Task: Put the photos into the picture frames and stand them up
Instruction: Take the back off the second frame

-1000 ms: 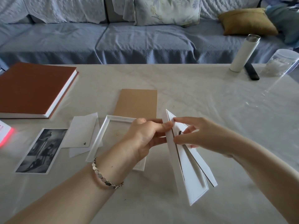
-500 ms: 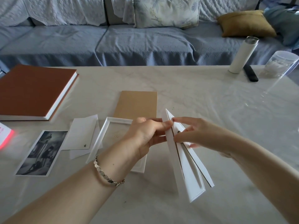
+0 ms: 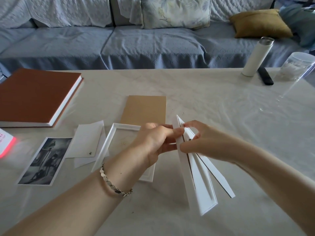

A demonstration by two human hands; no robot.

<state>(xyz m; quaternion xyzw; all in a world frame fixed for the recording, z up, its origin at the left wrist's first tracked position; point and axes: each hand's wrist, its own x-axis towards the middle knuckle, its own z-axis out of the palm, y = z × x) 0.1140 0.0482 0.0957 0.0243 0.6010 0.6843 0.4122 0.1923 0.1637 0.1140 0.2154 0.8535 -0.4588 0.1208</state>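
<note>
head view: we see both hands gripping the upright white picture frame [image 3: 202,198], which stands edge-on to us at near centre with its bottom end just above the table [image 3: 221,108]. the left hand [image 3: 158,142] has curled fingers pinching the frame's left face near the top. the right hand [image 3: 201,142] pinches the back side, one fingertip by a small dark clip. the frame's white stand leg [image 3: 219,178] is splayed out to the right.

behind the left wrist, a second white frame [image 3: 104,149] lies flat, with a kraft backing board [image 3: 144,109] just beyond it. left of these lie white cards [image 3: 87,140] and a black-and-white photo [image 3: 44,160]. a brown book [image 3: 34,96] sits far left. far right stand a white bottle [image 3: 255,57], a black remote [image 3: 265,76] and a clear jar [image 3: 296,67].

the dark mark on one card is too small for us to read.
</note>
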